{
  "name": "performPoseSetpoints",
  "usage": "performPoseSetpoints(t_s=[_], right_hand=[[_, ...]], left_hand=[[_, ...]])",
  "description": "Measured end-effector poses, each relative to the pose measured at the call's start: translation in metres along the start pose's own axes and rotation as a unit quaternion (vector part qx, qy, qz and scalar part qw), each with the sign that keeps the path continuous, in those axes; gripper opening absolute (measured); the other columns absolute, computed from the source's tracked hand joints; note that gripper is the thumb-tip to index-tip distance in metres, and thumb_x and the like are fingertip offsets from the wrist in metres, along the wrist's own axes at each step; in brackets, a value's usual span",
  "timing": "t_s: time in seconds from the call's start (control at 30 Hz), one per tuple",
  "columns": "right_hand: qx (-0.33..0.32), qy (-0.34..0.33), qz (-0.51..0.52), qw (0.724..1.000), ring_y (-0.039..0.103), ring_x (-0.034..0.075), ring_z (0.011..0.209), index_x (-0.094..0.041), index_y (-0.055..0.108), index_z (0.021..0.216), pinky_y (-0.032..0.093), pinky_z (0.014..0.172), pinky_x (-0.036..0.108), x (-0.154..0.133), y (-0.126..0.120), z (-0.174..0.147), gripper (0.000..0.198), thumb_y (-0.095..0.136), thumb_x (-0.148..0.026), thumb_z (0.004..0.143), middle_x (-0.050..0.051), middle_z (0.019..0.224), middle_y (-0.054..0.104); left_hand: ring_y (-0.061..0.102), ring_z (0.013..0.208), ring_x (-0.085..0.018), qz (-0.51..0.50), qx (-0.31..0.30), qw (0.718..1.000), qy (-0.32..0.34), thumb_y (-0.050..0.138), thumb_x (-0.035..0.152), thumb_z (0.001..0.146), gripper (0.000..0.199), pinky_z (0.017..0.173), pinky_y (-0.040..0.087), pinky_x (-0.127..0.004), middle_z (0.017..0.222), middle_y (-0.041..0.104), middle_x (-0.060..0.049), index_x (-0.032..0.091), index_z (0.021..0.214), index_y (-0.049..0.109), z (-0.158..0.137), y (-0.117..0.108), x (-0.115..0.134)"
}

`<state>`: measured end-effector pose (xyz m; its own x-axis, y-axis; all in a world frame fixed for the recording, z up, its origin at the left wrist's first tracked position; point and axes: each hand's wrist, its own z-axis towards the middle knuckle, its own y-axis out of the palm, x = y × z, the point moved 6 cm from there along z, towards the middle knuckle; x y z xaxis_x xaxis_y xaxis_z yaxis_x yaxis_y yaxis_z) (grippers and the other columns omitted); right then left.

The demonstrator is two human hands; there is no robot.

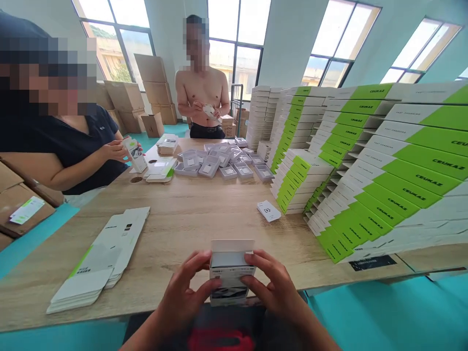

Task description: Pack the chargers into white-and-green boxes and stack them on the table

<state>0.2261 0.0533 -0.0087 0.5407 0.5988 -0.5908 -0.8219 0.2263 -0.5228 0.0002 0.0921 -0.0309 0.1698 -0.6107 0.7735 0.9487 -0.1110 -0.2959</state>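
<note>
A small white carton (229, 279) stands at the table's front edge, its top flap raised at the far side. My left hand (190, 280) grips its left side, thumb on the near face and fingers at the upper edge. On the right side my right hand (268, 280) holds it the same way, fingertips over the top rim. Something pale fills the carton's opening; what it is I cannot make out. Beyond the right hand lies a small stack of white cards (268, 211). Flattened cartons (100, 258) lie in a pile to the left.
High stacks of white and green boxes (395, 170) line the table's right side. Clear plastic trays (219, 163) lie heaped at the far middle of the wooden table (190, 209). One co-worker (73, 146) at left handles a carton; another (203, 92) stands at the far end.
</note>
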Motion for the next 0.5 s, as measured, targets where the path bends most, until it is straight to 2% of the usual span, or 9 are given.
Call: performPoseSetpoints(t_s=[0.1,0.2,0.27,0.37,0.43,0.5], right_hand=[[-0.04,-0.043,0.027,0.998,0.073,0.022,0.104,-0.036,0.06,0.133,0.063,0.085,0.032,-0.005,-0.001,-0.003,0.041,0.065,-0.023,0.095,0.006,0.119,0.072],[-0.059,-0.077,0.021,0.995,0.069,0.025,0.112,-0.034,0.06,0.132,0.062,0.089,0.039,-0.01,-0.003,-0.001,0.043,0.064,-0.017,0.093,0.009,0.132,0.065],[-0.05,-0.102,0.008,0.993,0.063,0.028,0.124,-0.035,0.059,0.131,0.058,0.097,0.047,-0.015,-0.007,0.0,0.046,0.063,-0.011,0.091,0.01,0.135,0.062],[-0.052,-0.152,0.001,0.987,0.066,0.024,0.118,-0.035,0.054,0.13,0.057,0.098,0.047,-0.029,-0.013,0.003,0.052,0.06,-0.003,0.089,0.005,0.116,0.071],[-0.071,-0.161,-0.009,0.984,0.067,0.024,0.113,-0.032,0.057,0.123,0.057,0.095,0.045,-0.038,-0.015,0.006,0.041,0.064,-0.007,0.09,0.004,0.108,0.073],[-0.091,-0.13,-0.007,0.987,0.065,0.026,0.115,-0.026,0.061,0.109,0.058,0.093,0.043,-0.045,-0.016,0.012,0.019,0.068,-0.019,0.092,0.009,0.114,0.071]], left_hand=[[0.074,0.102,-0.024,0.107,-0.067,0.989,0.08,0.067,0.03,0.096,0.044,0.083,0.065,-0.035,0.123,0.069,-0.006,0.043,0.136,0.054,-0.003,-0.005,0.019],[0.074,0.099,-0.023,0.173,-0.131,0.969,0.119,0.064,0.025,0.097,0.039,0.081,0.064,-0.032,0.12,0.071,-0.009,0.037,0.133,0.058,0.0,-0.009,0.034],[0.074,0.103,-0.024,0.192,-0.132,0.963,0.136,0.061,0.02,0.097,0.037,0.084,0.064,-0.034,0.126,0.069,-0.011,0.033,0.131,0.058,0.0,-0.011,0.041],[0.068,0.119,-0.026,0.169,-0.102,0.966,0.167,0.056,0.007,0.094,0.038,0.095,0.062,-0.042,0.13,0.068,-0.011,0.031,0.124,0.058,-0.004,-0.011,0.05],[0.064,0.126,-0.027,0.149,-0.093,0.966,0.192,0.056,0.004,0.092,0.039,0.098,0.061,-0.046,0.128,0.07,-0.01,0.031,0.12,0.056,-0.008,-0.01,0.057],[0.064,0.126,-0.028,0.137,-0.093,0.967,0.195,0.062,0.011,0.093,0.03,0.098,0.061,-0.045,0.126,0.071,-0.012,0.027,0.118,0.058,-0.008,-0.008,0.065]])
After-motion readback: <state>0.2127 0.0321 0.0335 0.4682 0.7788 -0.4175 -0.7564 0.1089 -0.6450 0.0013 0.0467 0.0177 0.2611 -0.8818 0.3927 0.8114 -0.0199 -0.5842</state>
